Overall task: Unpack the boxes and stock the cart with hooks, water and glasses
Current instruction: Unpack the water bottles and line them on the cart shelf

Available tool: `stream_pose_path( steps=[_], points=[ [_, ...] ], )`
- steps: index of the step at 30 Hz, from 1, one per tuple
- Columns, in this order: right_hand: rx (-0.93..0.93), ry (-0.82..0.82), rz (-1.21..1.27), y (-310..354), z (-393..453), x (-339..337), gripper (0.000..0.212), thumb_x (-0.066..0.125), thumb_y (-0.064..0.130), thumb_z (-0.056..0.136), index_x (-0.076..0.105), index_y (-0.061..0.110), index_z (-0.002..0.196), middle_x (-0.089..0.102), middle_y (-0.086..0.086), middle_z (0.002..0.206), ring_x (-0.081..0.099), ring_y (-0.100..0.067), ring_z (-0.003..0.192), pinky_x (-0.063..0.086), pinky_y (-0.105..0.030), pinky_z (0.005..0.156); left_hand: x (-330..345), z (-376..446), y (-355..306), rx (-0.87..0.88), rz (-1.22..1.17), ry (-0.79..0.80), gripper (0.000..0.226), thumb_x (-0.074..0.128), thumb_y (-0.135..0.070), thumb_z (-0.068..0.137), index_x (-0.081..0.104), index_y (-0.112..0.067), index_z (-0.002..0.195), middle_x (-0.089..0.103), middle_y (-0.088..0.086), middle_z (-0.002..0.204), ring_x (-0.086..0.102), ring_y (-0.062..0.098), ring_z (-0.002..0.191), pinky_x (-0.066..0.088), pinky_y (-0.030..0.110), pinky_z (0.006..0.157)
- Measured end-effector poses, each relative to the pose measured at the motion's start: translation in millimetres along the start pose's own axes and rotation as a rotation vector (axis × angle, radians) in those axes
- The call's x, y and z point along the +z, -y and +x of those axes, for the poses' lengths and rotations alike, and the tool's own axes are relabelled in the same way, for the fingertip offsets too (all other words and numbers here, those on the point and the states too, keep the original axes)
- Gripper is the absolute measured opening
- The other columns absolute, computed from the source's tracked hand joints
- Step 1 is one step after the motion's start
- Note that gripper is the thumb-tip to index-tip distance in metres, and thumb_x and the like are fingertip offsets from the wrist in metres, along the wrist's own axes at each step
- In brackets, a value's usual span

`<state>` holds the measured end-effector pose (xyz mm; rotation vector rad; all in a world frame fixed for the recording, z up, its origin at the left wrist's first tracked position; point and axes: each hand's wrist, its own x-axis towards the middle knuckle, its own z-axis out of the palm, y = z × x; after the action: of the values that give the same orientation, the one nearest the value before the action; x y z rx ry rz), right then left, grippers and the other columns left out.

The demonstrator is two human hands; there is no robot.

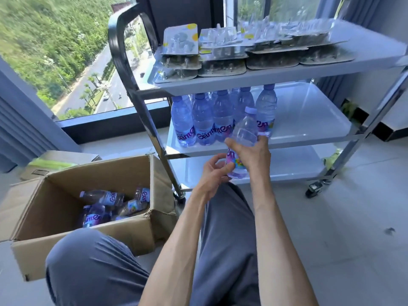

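Nearest the camera, at lower left, an open cardboard box (84,244) sits on the floor with several water bottles (103,197) lying loose inside, so unpacking is not finished. Just beyond the knees, both hands share one bottle (242,138), tilted with its cap pointing up and away: the right hand (254,153) wraps round its middle, and the left hand (215,171) curls its fingers at the base, though I cannot tell how firmly. Beyond them stands the cart (287,140). Its middle shelf carries a group of upright bottles (203,122) at the left, with bare shelf to the right. On its top shelf lie packs of hooks (242,51) in overlapping rows. I judge hooks largely stocked, water partway, and no glasses are visible anywhere, while the bottom shelf (254,168) holds nothing I can see
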<state>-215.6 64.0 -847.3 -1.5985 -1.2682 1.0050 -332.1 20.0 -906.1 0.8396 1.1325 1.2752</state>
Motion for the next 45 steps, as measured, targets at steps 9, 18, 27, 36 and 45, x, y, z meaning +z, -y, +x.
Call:
stream_pose_path(
  steps=[9,18,27,36,45],
  points=[
    [-0.052,-0.289,0.067,-4,52,-26,0.042,0.083,0.026,0.063,0.061,0.013,0.096,0.067,0.002,0.085,0.063,-0.027,0.081,0.047,-0.025,0.065,56,63,-9,0.215,0.408,-0.478,0.033,0.074,-0.032,0.082,0.060,-0.019,0.109,0.065,-0.001,0.105,0.062,0.014,0.093,0.051,0.031,0.083],
    [-0.202,-0.259,0.154,-10,91,-21,0.038,0.077,0.010,0.068,0.057,0.013,0.100,0.066,0.007,0.084,0.059,-0.014,0.073,0.038,-0.010,0.056,15,108,-41,0.122,0.548,-1.057,0.119,0.082,-0.045,0.076,0.004,-0.002,0.155,-0.002,0.027,0.160,0.009,0.038,0.149,0.023,0.042,0.118],
    [-0.327,-0.190,0.156,-12,116,-13,0.054,0.073,0.003,0.073,0.054,0.018,0.121,0.066,0.007,0.104,0.060,-0.008,0.085,0.042,-0.002,0.067,-6,114,-31,0.154,0.456,-0.990,0.128,0.083,-0.053,0.069,-0.001,-0.013,0.157,0.002,0.022,0.161,0.008,0.034,0.150,0.027,0.048,0.116],
    [-0.451,-0.096,0.142,-25,136,-18,0.065,0.068,-0.004,0.081,0.044,0.008,0.140,0.064,-0.009,0.121,0.063,-0.021,0.105,0.050,-0.024,0.091,-8,115,-26,0.174,0.449,-0.993,0.125,0.082,-0.055,0.070,-0.001,-0.019,0.157,0.003,0.018,0.162,0.005,0.033,0.150,0.024,0.048,0.117],
    [-0.270,-0.189,0.006,-51,133,-2,0.073,0.079,0.002,0.074,0.044,0.014,0.137,0.057,-0.011,0.124,0.056,-0.026,0.114,0.049,-0.034,0.095,-10,117,-24,0.179,0.467,-1.000,0.123,0.081,-0.057,0.069,0.000,-0.023,0.156,0.006,0.015,0.162,0.013,0.036,0.149,0.030,0.050,0.115]
  ],
)
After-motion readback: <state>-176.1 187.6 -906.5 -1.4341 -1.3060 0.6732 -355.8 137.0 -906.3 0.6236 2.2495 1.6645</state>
